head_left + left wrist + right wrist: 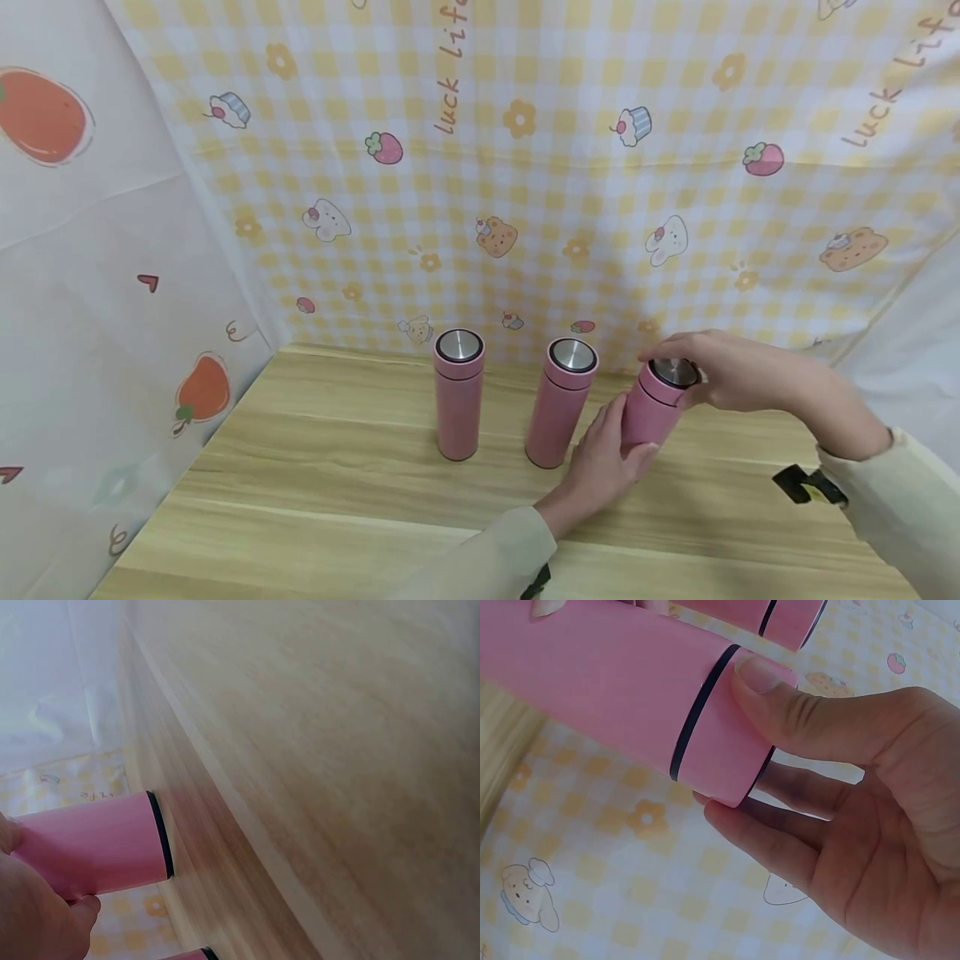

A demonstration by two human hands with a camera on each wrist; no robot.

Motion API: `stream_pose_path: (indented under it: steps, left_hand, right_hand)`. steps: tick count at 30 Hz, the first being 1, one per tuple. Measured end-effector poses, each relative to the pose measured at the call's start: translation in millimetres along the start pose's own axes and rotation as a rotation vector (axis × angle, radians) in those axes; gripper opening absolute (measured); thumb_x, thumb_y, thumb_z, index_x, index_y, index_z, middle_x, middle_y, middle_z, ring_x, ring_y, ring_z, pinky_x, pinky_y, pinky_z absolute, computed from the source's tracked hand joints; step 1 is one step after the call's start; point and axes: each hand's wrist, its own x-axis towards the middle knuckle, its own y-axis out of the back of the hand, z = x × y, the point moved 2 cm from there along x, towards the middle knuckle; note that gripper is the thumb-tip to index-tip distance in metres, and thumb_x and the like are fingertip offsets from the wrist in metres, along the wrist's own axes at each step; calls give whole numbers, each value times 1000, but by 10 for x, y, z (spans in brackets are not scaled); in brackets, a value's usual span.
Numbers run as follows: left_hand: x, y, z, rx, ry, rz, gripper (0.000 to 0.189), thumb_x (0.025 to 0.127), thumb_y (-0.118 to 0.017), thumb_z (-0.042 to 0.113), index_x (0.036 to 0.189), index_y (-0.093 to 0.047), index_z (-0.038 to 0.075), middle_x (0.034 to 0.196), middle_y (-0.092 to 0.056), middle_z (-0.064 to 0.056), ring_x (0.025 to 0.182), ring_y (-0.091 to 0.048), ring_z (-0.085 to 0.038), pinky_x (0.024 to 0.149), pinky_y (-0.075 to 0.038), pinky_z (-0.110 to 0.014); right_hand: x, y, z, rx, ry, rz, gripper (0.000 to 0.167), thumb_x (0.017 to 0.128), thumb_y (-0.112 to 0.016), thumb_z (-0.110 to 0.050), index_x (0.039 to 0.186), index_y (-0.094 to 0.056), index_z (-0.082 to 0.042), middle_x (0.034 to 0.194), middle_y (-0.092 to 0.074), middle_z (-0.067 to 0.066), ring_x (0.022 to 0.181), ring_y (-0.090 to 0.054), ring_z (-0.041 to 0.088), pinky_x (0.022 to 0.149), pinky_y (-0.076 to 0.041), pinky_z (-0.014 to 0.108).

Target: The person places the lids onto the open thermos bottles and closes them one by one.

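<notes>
Three pink thermos bottles with steel-topped lids are on the table in the head view. My left hand [603, 462] grips the body of the rightmost thermos [649, 412], its fingers and thumb around the lower part. My right hand [738, 371] holds the lid of that same thermos from above. In the right wrist view the thumb presses one side of the pink lid [731, 742], above a black seam, and fingertips lie on the other side. The thermos base [159, 834] shows a black ring right at the tabletop in the left wrist view.
The left thermos [458, 400] and the middle thermos [558, 408] stand upright on the wood-grain table [337, 475]. A yellow checked cloth [480, 192] hangs behind them, and a white printed sheet [135, 333] borders the left side.
</notes>
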Motion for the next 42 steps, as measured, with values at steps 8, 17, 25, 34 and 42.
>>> stream_pose_path:
  steps: [8, 17, 25, 34, 42]
  left_hand:
    - [13, 1, -2, 3, -7, 3, 71, 99, -66, 42, 157, -31, 19, 144, -49, 5, 121, -53, -9, 96, -50, -34]
    - [8, -5, -15, -9, -2, 4, 72, 99, -67, 41, 157, -32, 20, 143, -49, 5, 120, -53, -8, 94, -51, -34]
    - [5, -6, -17, -14, 9, 7, 71, 98, -68, 41, 157, -32, 22, 143, -49, 6, 119, -53, -8, 93, -51, -35]
    - [6, -20, -10, -11, 1, 13, 71, 98, -69, 39, 157, -33, 22, 142, -50, 6, 119, -54, -8, 92, -52, -35]
    - [-1, -17, -2, -19, -9, 11, 71, 98, -69, 36, 157, -32, 23, 141, -50, 6, 118, -54, -8, 92, -51, -34]
  right_hand:
    - [27, 6, -3, -18, -22, -1, 58, 76, -87, 4, 129, -66, 0, 122, -67, 9, 95, -63, 15, 73, -56, 35]
    - [40, 6, -16, -18, -55, -16, 55, 78, -87, 0, 129, -66, 1, 113, -68, 5, 83, -60, 7, 67, -54, 30]
    - [49, 8, -23, -15, -84, -26, 56, 78, -87, -3, 130, -65, 2, 104, -68, 0, 73, -55, 5, 63, -51, 28]
    - [56, 8, -41, -5, -104, -30, 54, 79, -85, -4, 127, -64, 5, 97, -69, -5, 73, -57, 4, 65, -53, 30]
    - [65, 6, -78, -9, -134, -23, 49, 80, -82, -5, 125, -65, 4, 79, -62, -11, 64, -53, 5, 59, -48, 29]
